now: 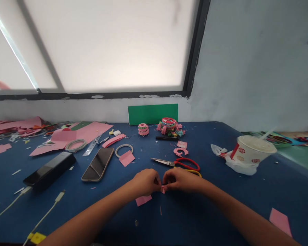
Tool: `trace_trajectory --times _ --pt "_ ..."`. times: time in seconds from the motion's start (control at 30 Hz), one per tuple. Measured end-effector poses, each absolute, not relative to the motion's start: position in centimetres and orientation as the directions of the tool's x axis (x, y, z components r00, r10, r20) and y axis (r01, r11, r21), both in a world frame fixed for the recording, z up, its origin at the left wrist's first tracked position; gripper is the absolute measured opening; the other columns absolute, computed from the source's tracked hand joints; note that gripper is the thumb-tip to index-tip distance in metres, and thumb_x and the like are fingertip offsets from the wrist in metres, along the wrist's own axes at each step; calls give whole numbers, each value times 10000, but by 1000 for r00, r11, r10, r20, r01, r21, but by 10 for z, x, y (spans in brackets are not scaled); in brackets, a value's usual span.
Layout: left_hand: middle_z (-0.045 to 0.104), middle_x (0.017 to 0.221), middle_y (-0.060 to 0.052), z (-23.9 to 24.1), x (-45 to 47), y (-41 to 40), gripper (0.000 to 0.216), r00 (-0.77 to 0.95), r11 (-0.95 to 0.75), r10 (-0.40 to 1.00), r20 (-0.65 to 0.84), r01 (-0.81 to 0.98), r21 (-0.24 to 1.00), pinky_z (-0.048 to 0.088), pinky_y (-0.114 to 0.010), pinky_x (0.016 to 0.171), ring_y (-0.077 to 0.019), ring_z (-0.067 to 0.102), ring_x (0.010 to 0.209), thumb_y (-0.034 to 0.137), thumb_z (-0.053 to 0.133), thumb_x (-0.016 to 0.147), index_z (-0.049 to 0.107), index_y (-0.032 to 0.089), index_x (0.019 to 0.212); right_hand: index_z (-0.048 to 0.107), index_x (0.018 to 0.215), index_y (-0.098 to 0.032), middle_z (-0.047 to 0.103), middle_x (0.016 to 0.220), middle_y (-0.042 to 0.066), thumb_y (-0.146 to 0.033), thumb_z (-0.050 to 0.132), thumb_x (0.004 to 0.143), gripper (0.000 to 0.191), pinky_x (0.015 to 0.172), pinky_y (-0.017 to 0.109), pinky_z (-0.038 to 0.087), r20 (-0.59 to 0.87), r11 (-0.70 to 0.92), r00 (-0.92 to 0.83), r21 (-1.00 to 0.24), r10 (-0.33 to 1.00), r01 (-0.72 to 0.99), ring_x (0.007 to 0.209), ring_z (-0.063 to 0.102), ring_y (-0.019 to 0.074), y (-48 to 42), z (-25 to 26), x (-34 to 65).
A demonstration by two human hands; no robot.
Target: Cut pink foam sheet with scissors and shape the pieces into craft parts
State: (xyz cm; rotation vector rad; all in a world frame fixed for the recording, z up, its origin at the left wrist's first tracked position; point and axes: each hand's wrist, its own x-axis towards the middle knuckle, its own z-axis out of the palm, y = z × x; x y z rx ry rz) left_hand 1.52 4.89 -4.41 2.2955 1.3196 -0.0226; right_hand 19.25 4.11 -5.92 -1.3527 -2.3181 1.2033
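Note:
My left hand [146,181] and my right hand [181,180] meet over the blue table [207,205], fingers pinched together on a small folded pink paper piece [163,188]. A pink paper scrap [143,200] lies flat just below my left hand. Red-handled scissors [181,163] rest right behind my right hand, blades pointing left. Further back sit a pink cut paper shape [181,151] and stacks of folded paper ornaments [169,127].
A phone [98,164], a black power bank [50,170] with white cables, tape rings [124,149], a ruler [92,145] and pink paper sheets [74,136] lie left. A paper cup [253,150] on a plastic bag stands right. A green card [153,113] leans against the wall.

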Motion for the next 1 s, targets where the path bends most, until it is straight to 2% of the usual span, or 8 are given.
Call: trace_trajectory --times 0.17,0.3,0.4,0.5,0.6,0.67,0.8,1.0 --pt "666 729 -14 -47 12 45 233 523 -413 829 -199 811 415 319 -223 532 -182 580 703 419 671 657 685 225 785 610 736 -159 531 666 -19 -339 658 713 188 492 213 283 -128 292 -517 -701 846 651 591 449 111 32 -61 187" --pt "641 683 9 -47 10 47 192 575 -435 798 -181 757 488 323 -207 523 -150 564 655 379 664 669 678 205 747 600 721 -166 573 697 -16 -257 649 714 103 535 217 329 -73 295 -523 -756 849 584 626 499 120 29 -62 188" --pt "636 714 9 -43 10 50 254 621 -440 769 -151 686 580 354 -191 533 -127 558 657 403 597 739 658 164 798 597 756 -168 600 726 -5 -266 630 732 107 595 233 381 -5 269 -486 -828 874 493 678 540 135 30 -61 192" --pt "619 733 -3 -34 10 52 335 625 -383 774 -101 590 711 384 -190 537 -110 534 629 442 528 790 628 126 840 589 823 -160 628 771 18 -384 633 730 246 663 260 430 38 216 -442 -907 896 361 746 584 158 34 -57 195" --pt "582 707 4 -26 10 52 284 600 -259 799 -41 405 877 400 -193 533 -92 496 602 396 584 758 619 116 793 605 826 -154 650 790 34 -458 641 700 331 729 289 438 62 177 -419 -954 906 243 793 599 171 36 -50 198" --pt "566 695 11 -23 10 51 235 618 -195 786 -27 289 937 405 -190 530 -84 484 601 352 611 741 620 117 764 620 805 -154 653 777 31 -461 653 688 330 731 292 432 71 162 -410 -968 909 193 779 596 166 35 -46 200" --pt "578 700 13 -23 9 51 188 681 -155 733 -4 172 973 408 -183 521 -74 488 596 309 620 738 635 122 758 619 767 -164 647 738 12 -412 678 689 267 718 278 429 73 123 -410 -988 909 98 751 592 146 30 -44 201" --pt "630 671 -5 -24 9 50 180 733 -131 680 -4 127 983 424 -186 539 -86 545 611 295 664 710 661 115 725 574 699 -164 636 668 -12 -322 764 620 259 678 267 442 47 -5 -453 -994 890 -111 664 608 125 27 -50 198"
